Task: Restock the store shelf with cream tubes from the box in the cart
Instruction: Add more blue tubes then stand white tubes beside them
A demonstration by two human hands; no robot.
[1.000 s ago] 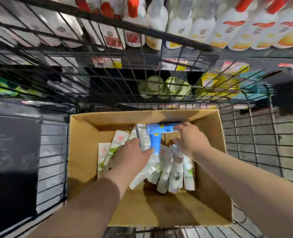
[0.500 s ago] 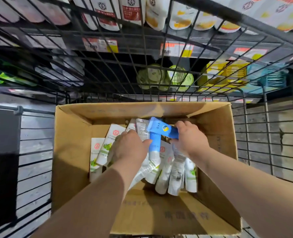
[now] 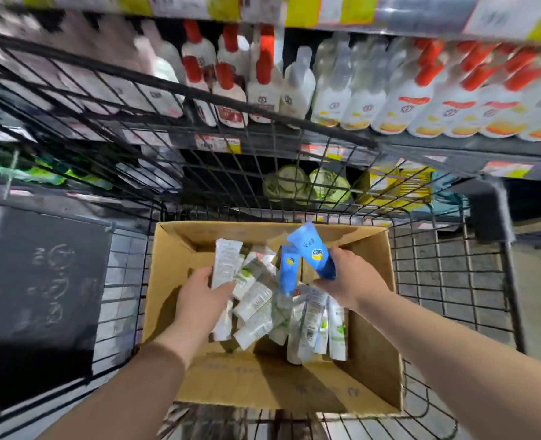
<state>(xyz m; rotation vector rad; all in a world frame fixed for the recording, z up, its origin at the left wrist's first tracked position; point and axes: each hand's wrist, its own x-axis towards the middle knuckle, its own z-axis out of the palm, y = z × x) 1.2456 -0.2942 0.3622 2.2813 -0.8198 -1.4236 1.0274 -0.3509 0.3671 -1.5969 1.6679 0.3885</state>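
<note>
Open cardboard box (image 3: 374, 328) in the wire cart (image 3: 167, 87), white-green cream tubes (image 3: 256, 312) heaped messily inside, one blue tube (image 3: 313, 254) raised, tilted above them.

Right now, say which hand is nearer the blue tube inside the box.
Right. The right hand, gripping another blue tube, is just right of the boxed blue tube; the left hand is farther left, holding a white tube.

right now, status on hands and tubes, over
Hands: left hand grips white tube, right hand grips blue tube. Both over the box, more tubes inside. Blocking: cart wire wall between box and shelf.
</note>
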